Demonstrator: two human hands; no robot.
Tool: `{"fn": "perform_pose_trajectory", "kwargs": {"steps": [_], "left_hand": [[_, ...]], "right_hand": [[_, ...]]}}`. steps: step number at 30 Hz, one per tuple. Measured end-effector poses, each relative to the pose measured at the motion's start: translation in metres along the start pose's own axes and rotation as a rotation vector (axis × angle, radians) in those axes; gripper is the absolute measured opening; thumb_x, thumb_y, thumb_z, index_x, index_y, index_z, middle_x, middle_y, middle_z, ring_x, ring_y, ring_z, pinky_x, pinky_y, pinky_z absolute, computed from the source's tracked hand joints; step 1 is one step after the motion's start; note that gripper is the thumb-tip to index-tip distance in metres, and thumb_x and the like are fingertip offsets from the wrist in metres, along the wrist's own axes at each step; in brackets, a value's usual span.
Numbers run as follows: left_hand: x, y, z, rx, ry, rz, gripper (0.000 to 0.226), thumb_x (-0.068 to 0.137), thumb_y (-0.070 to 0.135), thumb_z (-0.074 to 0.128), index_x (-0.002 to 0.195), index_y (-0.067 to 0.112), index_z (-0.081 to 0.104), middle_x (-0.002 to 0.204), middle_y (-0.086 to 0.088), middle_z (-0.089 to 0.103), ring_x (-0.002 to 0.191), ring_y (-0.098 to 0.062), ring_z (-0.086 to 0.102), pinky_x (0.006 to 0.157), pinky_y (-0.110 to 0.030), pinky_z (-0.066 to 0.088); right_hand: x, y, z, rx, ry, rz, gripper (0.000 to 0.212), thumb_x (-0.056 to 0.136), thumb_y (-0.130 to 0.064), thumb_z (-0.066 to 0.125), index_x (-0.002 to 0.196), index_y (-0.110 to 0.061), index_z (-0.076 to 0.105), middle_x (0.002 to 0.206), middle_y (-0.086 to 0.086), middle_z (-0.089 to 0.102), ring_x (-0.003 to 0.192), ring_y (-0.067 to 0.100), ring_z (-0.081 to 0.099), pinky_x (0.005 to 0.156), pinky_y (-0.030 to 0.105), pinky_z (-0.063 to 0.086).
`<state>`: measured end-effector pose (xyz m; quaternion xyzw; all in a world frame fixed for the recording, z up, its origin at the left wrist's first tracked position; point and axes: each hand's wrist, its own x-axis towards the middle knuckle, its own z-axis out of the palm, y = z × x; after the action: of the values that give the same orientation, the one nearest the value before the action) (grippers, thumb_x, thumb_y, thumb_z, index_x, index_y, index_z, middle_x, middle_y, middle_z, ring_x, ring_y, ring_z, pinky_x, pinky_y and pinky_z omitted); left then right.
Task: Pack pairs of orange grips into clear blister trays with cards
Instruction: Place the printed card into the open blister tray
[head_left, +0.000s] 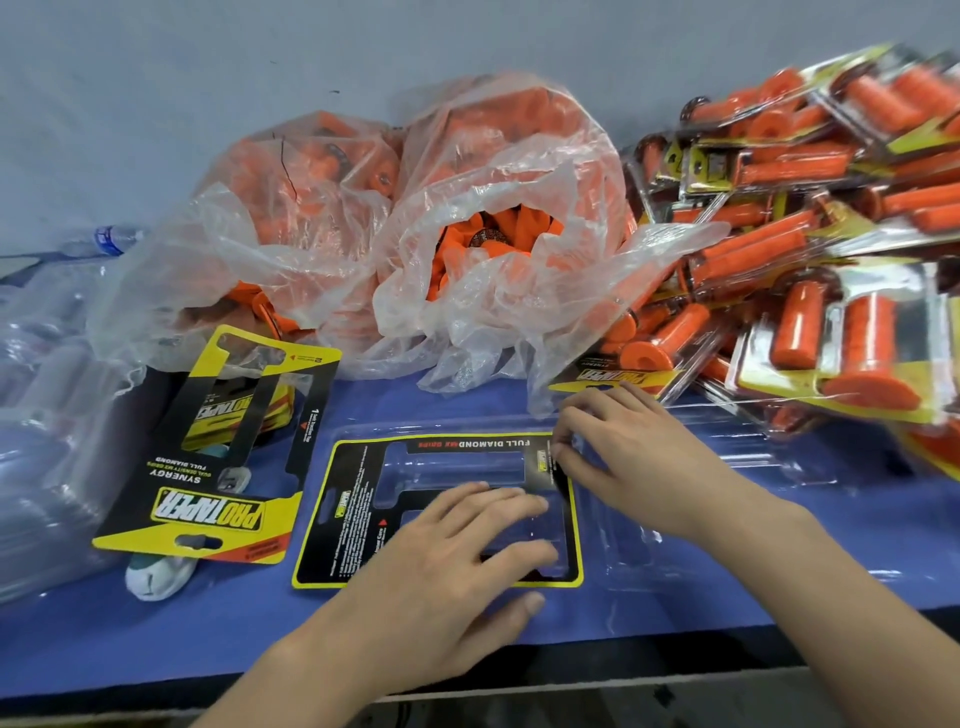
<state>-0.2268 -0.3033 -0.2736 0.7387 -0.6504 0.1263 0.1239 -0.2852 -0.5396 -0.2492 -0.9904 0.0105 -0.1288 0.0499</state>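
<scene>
A black and yellow card (353, 514) lies flat in an open clear blister tray (675, 566) on the blue table in front of me. My left hand (457, 561) presses on the card's middle with straight fingers. My right hand (618, 452) pinches the card's top right corner. Loose orange grips (498, 228) fill two clear plastic bags behind the tray. No grip sits in the tray.
A stack of spare cards (208, 467) leans at the left over a small white object (156, 571). Empty clear trays (41, 415) pile at the far left. Packed blister packs (831, 260) heap at the right. The table edge (467, 686) runs close to me.
</scene>
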Motion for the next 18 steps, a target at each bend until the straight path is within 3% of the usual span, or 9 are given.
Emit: {"fn": "perform_pose_trajectory", "kwargs": {"steps": [7,18], "left_hand": [[-0.0122,-0.0022,0.0029,-0.011,-0.042,0.031,0.023,0.101,0.040,0.049,0.120,0.033,0.059,0.141,0.002,0.049,0.133,-0.015,0.043,0.112,-0.032,0.034],[-0.0086,-0.0015,0.0050,-0.034,-0.029,-0.015,0.025,0.102,0.041,0.045,0.119,0.027,0.057,0.136,0.007,0.052,0.129,-0.010,0.046,0.109,-0.031,0.037]], "right_hand": [[0.0010,0.0018,0.0020,-0.004,0.011,-0.007,0.023,0.098,-0.043,0.043,0.098,-0.026,0.058,0.115,-0.006,0.061,0.106,0.020,0.055,0.104,0.035,0.033],[0.0004,0.0025,0.0007,-0.004,0.011,-0.007,0.018,0.099,-0.041,0.047,0.101,-0.026,0.056,0.112,-0.007,0.058,0.103,0.017,0.052,0.105,0.033,0.031]]}}
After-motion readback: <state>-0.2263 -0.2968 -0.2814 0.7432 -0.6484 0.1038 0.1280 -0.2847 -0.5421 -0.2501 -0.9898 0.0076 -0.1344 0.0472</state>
